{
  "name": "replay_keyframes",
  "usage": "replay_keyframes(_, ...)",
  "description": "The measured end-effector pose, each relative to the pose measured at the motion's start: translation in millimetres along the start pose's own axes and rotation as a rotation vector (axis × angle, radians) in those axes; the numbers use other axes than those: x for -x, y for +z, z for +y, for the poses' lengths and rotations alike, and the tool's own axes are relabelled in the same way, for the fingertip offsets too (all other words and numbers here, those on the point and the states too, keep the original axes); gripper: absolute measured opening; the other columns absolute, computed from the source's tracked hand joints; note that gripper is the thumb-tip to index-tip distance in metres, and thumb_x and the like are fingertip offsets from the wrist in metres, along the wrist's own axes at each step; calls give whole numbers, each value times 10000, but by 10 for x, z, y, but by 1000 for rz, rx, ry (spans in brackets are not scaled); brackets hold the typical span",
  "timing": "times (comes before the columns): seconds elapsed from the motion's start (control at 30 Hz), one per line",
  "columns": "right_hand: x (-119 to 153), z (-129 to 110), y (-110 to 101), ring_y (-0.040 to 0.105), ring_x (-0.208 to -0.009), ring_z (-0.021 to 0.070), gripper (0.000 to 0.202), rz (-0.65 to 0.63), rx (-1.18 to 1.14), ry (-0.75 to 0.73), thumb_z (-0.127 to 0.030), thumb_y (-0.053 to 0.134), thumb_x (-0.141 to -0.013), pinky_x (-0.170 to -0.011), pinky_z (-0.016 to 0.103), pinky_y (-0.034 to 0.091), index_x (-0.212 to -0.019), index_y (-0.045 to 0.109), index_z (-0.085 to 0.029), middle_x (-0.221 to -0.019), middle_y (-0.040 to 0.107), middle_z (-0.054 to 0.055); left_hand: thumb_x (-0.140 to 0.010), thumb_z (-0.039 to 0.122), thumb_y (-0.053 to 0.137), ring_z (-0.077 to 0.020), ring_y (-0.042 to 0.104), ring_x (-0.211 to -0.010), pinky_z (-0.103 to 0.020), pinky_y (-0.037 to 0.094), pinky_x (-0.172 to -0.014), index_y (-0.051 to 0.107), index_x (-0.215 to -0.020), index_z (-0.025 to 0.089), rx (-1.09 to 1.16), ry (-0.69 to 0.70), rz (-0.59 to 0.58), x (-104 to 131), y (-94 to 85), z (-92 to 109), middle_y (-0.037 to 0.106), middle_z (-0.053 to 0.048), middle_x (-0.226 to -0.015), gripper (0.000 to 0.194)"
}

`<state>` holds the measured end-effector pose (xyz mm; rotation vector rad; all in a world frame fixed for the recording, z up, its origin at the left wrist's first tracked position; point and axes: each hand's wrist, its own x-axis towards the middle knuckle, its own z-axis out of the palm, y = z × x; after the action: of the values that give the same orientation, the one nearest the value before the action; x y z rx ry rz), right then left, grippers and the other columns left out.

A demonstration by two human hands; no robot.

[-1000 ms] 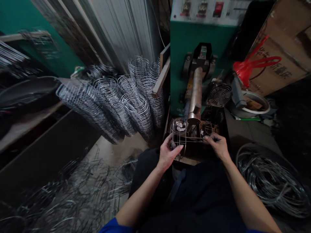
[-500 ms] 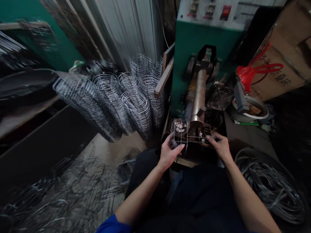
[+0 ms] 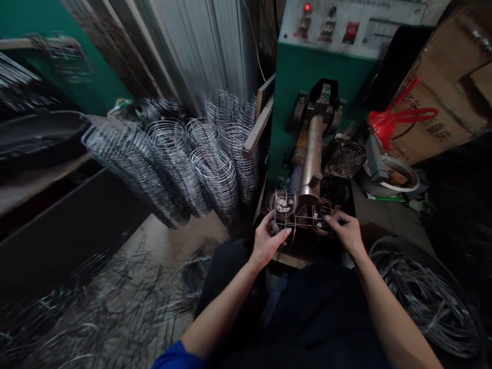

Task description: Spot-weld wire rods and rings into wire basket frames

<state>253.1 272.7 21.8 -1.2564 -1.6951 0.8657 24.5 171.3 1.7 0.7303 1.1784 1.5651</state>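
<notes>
Wire frame [image 3: 295,224] sits in front of the green machine [image 3: 282,92], near the lower end of its metal cylinder [image 3: 310,171]. The left hand [image 3: 267,242] grips the looped end between thumb and fingers; the right hand [image 3: 346,230] pinches the straight wires' other end. The frame seems partly built: loops already meet crosswires at left, but which joints remain is too small to tell. Wire loops stand stacked alongside [image 3: 215,179].

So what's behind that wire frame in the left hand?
Through the wire frame, a round container holding white pieces shows. Whatever lies directly behind the left hand is covered, so I can't tell.
</notes>
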Motion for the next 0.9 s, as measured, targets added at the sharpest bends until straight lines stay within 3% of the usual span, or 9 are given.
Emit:
replay_keyframes(0.63, -22, -52, 7, 329, -551, 108, 546, 7, 29, -4, -596, 712, -741, -542, 264, 282, -515, 411, -200, -550, 352, -43, -693, 331, 841, -56, 435, -499, -201, 496, -477, 507, -1387, 113, 14, -11, -23, -38, 11, 24, 471, 90, -632, 800)
replay_keyframes(0.9, -41, -32, 1, 344, -561, 114, 542, 6, 39, -5, -586, 712, -758, -560, 279, 283, -517, 413, -204, -557, 371, -39, -685, 344, 840, -68, 485, -535, -201, 512, -504, 540, -1375, 141, -22, 4, -8, -64, -6, -1, 503, 73, -661, 779)
